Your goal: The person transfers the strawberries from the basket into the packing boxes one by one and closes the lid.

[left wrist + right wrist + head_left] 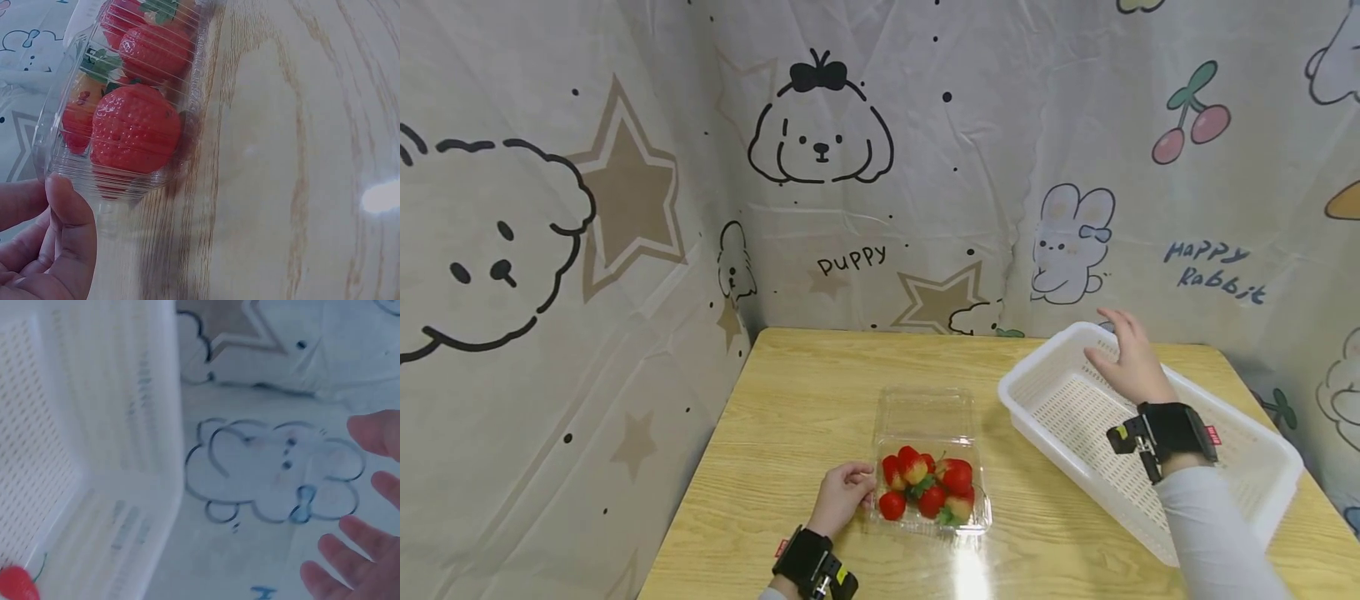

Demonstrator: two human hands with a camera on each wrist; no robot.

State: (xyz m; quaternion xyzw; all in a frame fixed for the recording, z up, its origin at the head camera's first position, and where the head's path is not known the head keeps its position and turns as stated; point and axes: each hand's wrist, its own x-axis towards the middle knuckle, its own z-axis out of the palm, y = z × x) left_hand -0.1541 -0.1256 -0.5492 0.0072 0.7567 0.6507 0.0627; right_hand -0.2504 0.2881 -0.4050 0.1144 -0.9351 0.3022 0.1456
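At the middle of the table, a clear plastic clamshell box (983,527) stands with its lid (925,414) folded back. It holds several red strawberries (134,128), some yellowish with green leaves. My left hand (842,498) pinches the box's left edge between thumb and finger, as the left wrist view shows closely. My right hand (1133,367) is raised above the far part of a white plastic basket (1022,408), fingers spread, holding nothing. In the right wrist view, a red fruit (17,582) with a thin green stem lies in the basket; my right hand mostly hides it in the head view.
The basket lies slantwise across the right side of the wooden table (775,417). A printed cloth (925,208) with cartoon animals hangs behind the table and along its left side. Light glares on the tabletop in front of the box.
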